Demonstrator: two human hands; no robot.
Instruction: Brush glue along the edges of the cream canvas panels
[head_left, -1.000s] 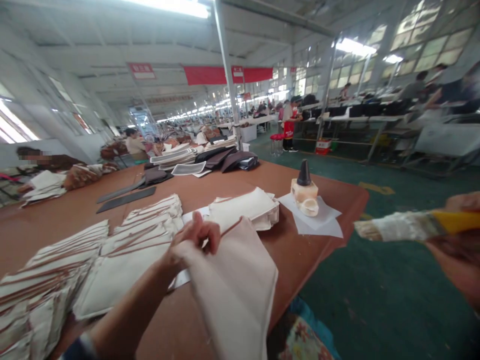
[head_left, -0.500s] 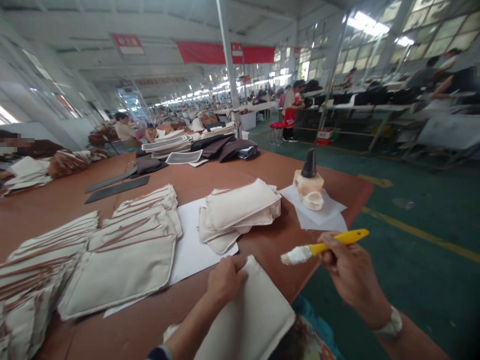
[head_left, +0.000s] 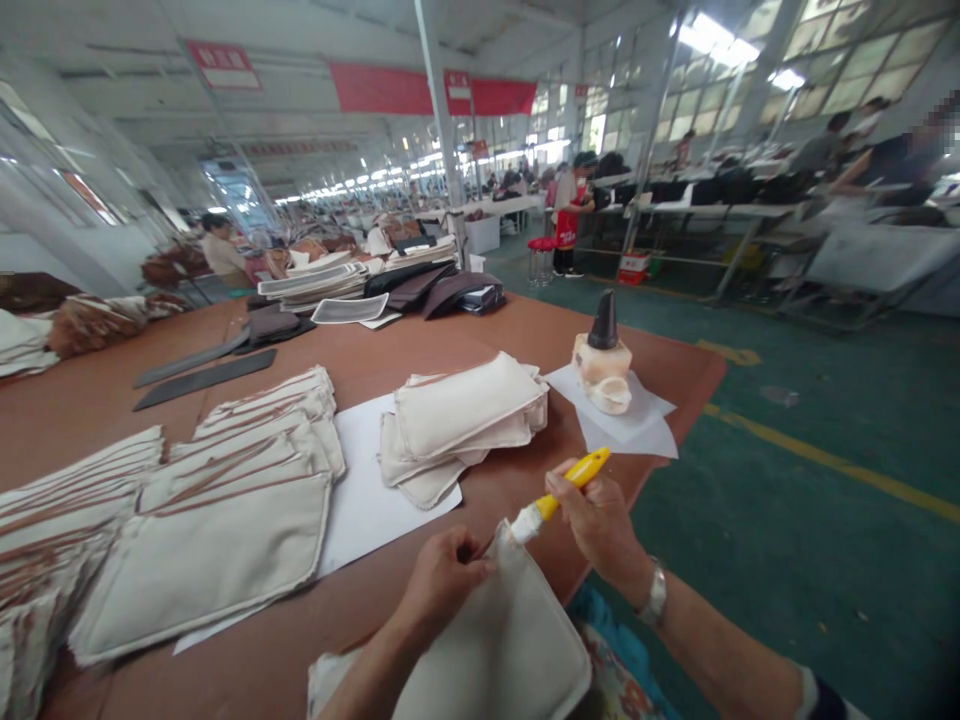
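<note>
My right hand (head_left: pixel 600 520) grips a brush (head_left: pixel 574 482) by its yellow handle. White paste coats its bristles, which meet the top corner of a cream padded panel (head_left: pixel 502 640) with stitched edges. My left hand (head_left: pixel 446 585) pinches that panel's upper left edge between thumb and fingers. The panel lies tilted at the near table edge, partly hidden by my left forearm. Just beyond, a small pile of similar cream panels (head_left: pixel 465 405) rests partly on a white sheet (head_left: pixel 360 480). A pale paste-smeared container (head_left: pixel 602 365) with a black cone-shaped top (head_left: pixel 604 320) stands farther right.
Rows of cream panels (head_left: pixel 225 550) cover the left of the brown table (head_left: pixel 517 325). White paper (head_left: pixel 630 425) lies under the container. Dark strips (head_left: pixel 206 380) and stacked pieces (head_left: pixel 442 290) sit toward the back. The table's right edge borders a green floor (head_left: pixel 787 470); people work in the distance.
My right hand has swung the brush left and down until its bristles reach the panel's corner. My left hand keeps hold of the panel's edge. The whole view has shifted slightly.
</note>
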